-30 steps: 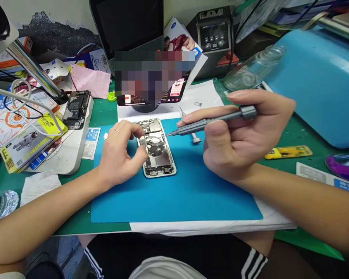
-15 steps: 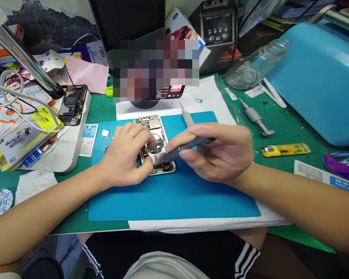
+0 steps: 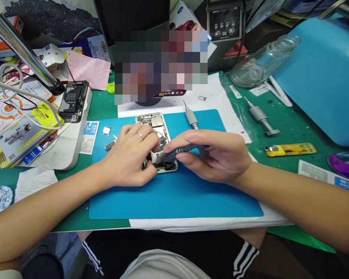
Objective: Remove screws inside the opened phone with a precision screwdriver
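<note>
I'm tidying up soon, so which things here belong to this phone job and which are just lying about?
In the job:
opened phone, partly beneath the left hand
dark tool, in the right hand
blue mat, under the phone
silver screwdriver, probably, beside the phone

Just lying about, apparently:
glass jar
pink sheet
white tissue

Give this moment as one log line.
left hand: at opened phone | right hand: holds dark screwdriver, tip at phone | phone: on blue mat

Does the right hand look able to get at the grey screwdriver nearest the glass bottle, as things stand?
Probably yes: nothing seems to block the right hand from that grey screwdriver, though the hand is occupied with a dark tool.
</note>
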